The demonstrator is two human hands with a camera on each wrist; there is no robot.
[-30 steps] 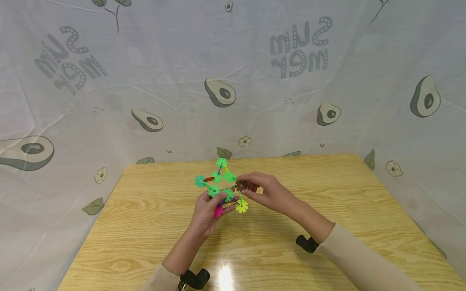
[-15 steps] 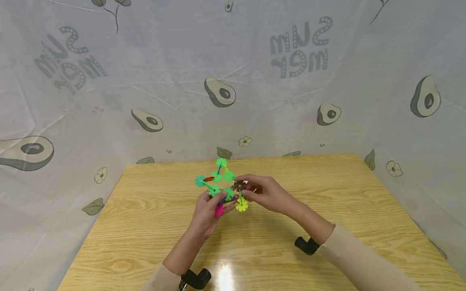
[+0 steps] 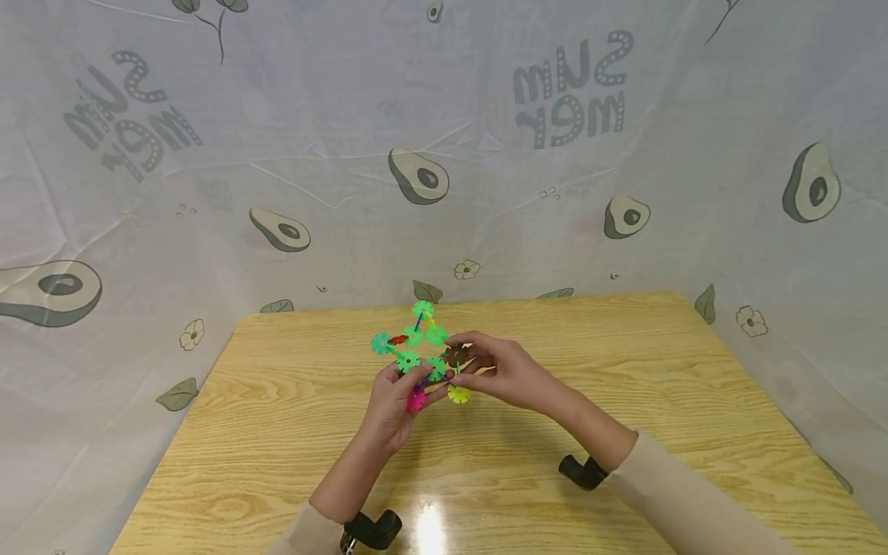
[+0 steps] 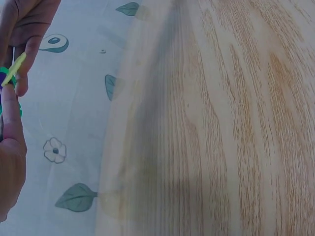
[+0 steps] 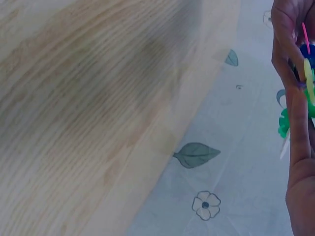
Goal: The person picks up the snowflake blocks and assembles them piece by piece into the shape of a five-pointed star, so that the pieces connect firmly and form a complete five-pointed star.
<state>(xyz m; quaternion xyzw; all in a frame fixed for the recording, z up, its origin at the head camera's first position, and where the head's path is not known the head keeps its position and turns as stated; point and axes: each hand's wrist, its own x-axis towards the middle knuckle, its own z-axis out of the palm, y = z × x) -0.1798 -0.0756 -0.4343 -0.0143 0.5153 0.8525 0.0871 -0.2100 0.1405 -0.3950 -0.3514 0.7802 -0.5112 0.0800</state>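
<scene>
A linked figure of notched plastic snowflake discs is held up above the table in the head view. My left hand (image 3: 390,405) grips it from below, thumb on a green disc (image 3: 435,369), with a pink disc (image 3: 416,399) by its fingers. At the figure's right side, my right hand (image 3: 509,374) has its fingers at a brown disc (image 3: 456,355) and its thumb near a yellow disc (image 3: 459,394). Further green discs (image 3: 422,310), a teal disc (image 3: 381,344) and a red disc (image 3: 398,340) form the upper part. Fingers hide some of the joints.
Beneath the hands lies a wood-grain table (image 3: 277,462). A pale curtain (image 3: 333,154) printed with avocados and leaves hangs along its back and sides. Black wrist-worn devices (image 3: 375,530) sit at both wrists.
My right thumb has moved down from beside the brown disc towards the yellow disc. The left hand and the figure have hardly shifted.
</scene>
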